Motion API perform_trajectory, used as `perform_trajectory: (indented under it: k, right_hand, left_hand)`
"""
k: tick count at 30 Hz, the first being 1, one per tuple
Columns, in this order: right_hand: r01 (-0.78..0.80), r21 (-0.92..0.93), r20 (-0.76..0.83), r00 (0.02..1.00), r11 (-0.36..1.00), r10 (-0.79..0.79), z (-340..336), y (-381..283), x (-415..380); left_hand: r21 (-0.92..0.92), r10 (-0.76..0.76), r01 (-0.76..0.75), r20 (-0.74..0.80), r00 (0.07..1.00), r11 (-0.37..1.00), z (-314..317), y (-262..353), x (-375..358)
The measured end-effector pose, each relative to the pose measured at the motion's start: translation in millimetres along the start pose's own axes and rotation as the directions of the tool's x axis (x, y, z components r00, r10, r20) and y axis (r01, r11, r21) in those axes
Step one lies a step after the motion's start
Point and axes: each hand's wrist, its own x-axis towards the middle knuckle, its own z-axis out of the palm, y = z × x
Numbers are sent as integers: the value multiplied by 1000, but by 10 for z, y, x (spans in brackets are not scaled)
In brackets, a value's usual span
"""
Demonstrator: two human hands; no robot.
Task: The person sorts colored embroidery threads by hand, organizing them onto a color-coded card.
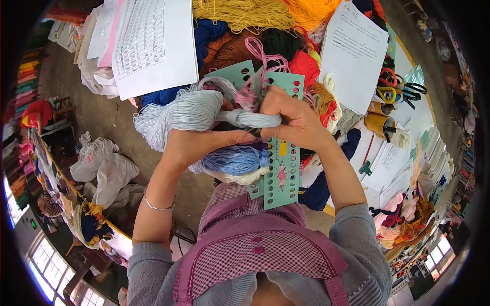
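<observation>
A thick skein of pale blue-grey yarn spans both hands in front of the apron, with a knotted loop at its right end. My left hand is wrapped under the skein, its thumb stretched toward the loop. The bent fingers of my right hand grip the loop's end. Below hangs a mid-blue yarn hank. Behind and under the right hand is a pale green card with punched holes and a small rose picture. Pink yarn shows just above the loop.
Yarn heaps, such as mustard yarn, cover the table beyond. A printed table sheet lies at left, another paper at right. Scissors stand near a tape roll. White plastic bags sit on the floor.
</observation>
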Motion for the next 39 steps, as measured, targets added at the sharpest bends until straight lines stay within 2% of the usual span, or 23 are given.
perform_trajectory:
  k: [2,4,5,6,8,12,14,15,19,21,22,24,25,27,28,29,30,31,32,34,36,38,39]
  right_hand:
    - [-208,60,-132,968,976,214,77,-53,-20]
    - [-217,4,-183,960,976,214,111,-134,3]
    - [-232,-51,-234,948,971,214,123,-168,23]
    - [-234,-50,-236,947,971,216,146,-184,65]
    - [65,-432,-172,973,900,-153,190,-183,154]
    - [99,-608,-101,975,787,-200,220,-82,177]
    - [79,-601,-126,973,795,-192,211,-46,194]
    - [66,-600,-142,972,797,-187,197,-43,199]
    - [65,-616,-163,965,785,-207,296,-39,242]
    - [47,-637,-154,970,769,-188,318,-55,245]
    - [48,-615,-168,967,787,-190,332,-75,243]
    - [48,-599,-180,964,799,-194,339,-119,245]
    - [60,-589,-175,964,806,-199,342,-138,250]
    - [74,-552,-148,972,831,-185,332,-180,237]
    - [76,-556,-148,971,828,-189,326,-240,232]
    - [-36,-414,-261,962,909,-81,337,-333,213]
    - [-140,-252,-354,934,957,44,342,-399,180]
    - [-180,-260,-365,928,949,76,313,-428,115]
    - [-181,-259,-369,926,949,76,285,-439,63]
    - [-237,-475,-296,950,848,99,232,-444,-38]
    - [-139,-592,-193,981,794,28,100,-420,-138]
    - [-92,-700,-258,957,708,-131,-46,-555,-196]
    - [-316,-595,-487,873,739,-19,-147,-610,-268]
  left_hand:
    - [78,-10,7,35,999,997,-75,23,-8]
    - [-86,-39,42,37,999,995,-161,-16,-10]
    - [34,82,-82,10,997,996,-176,-34,-4]
    - [34,81,-81,13,997,996,-160,-24,-5]
    - [169,95,-81,-76,993,982,-125,3,-26]
    - [26,-55,59,-129,990,998,-209,-9,-198]
    - [277,26,18,-155,988,961,-358,76,-292]
    - [497,248,-164,-108,963,852,-482,66,-330]
    - [408,214,-89,-272,938,909,-587,77,-454]
    - [784,324,-56,-189,927,618,-547,131,-429]
    - [771,406,-150,-150,901,619,-501,127,-410]
    - [833,530,-370,110,841,413,-302,306,-294]
    - [829,464,-368,151,873,422,-153,393,-251]
    - [668,435,-361,62,898,650,15,237,-181]
    - [488,299,-253,-17,954,835,66,144,-167]
    - [487,303,-258,-14,953,834,73,109,-169]
    - [305,188,-159,-69,980,939,81,88,-174]
    - [107,61,-50,-98,993,993,87,80,-174]
    - [108,61,-51,-94,994,993,75,81,-165]
    - [88,65,-60,-62,996,994,32,85,-153]
    - [61,33,-29,-74,997,998,36,51,-147]
    - [33,0,3,-88,996,999,14,64,-150]
    - [0,-121,121,-77,990,993,-15,109,-160]
